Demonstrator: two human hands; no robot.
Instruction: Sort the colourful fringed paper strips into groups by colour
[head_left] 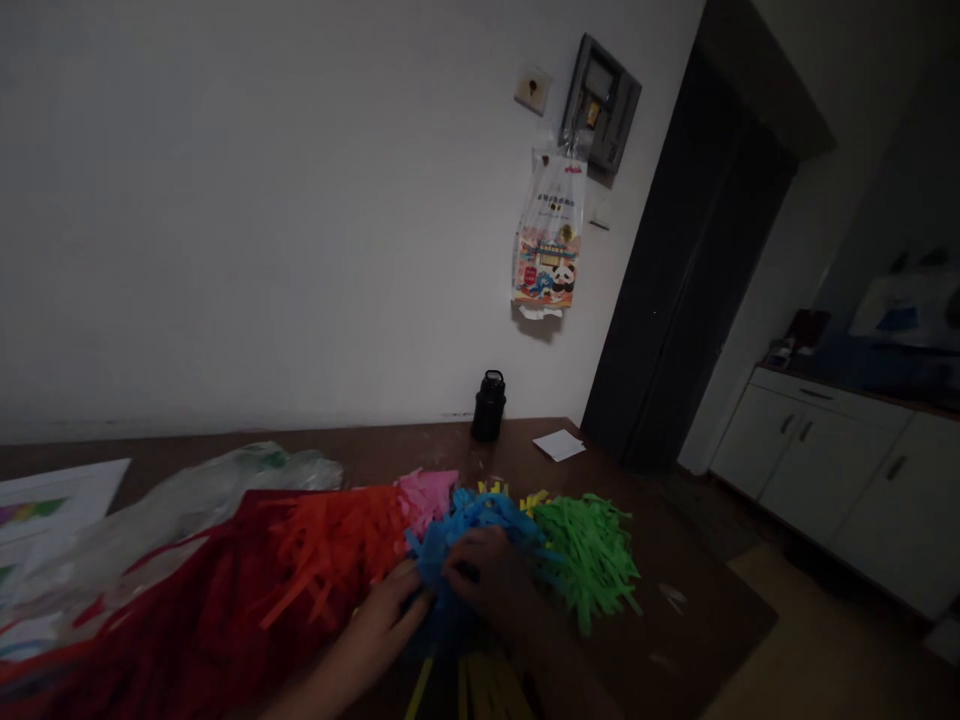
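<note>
The right hand [487,575] lies knuckles-up on the blue paper fringe [472,530], fingers curled down into the strips as if gripping a tuft, though the dim light hides the fingertips. The left hand [386,610] comes in beside it, fingers pressed together and stretched flat, their tips touching the left rim of the same blue bunch. That bunch sits near the middle of the table's [705,610] near edge.

Close around it, fringes crowd both sides. The green paper fringe [592,555] touches the blue one on the right and spreads toward the table's right edge. A few yellow strips [525,497] poke up behind, between blue and green, and more yellow lies under the wrists at the near edge. The pink paper fringe [424,495] sits just behind and left, running into the orange paper fringe [330,550], then the dark red paper [187,620] that fills the near left. Behind that lies a crumpled clear plastic bag [217,490], and a white sheet with colour bars [52,500] rests at the left edge.

Well apart, by the far edge against the wall, a black bottle [488,405] stands upright, with a white paper slip [559,445] near the far right corner. Bare tabletop shows right of the green fringe and along the far edge.
</note>
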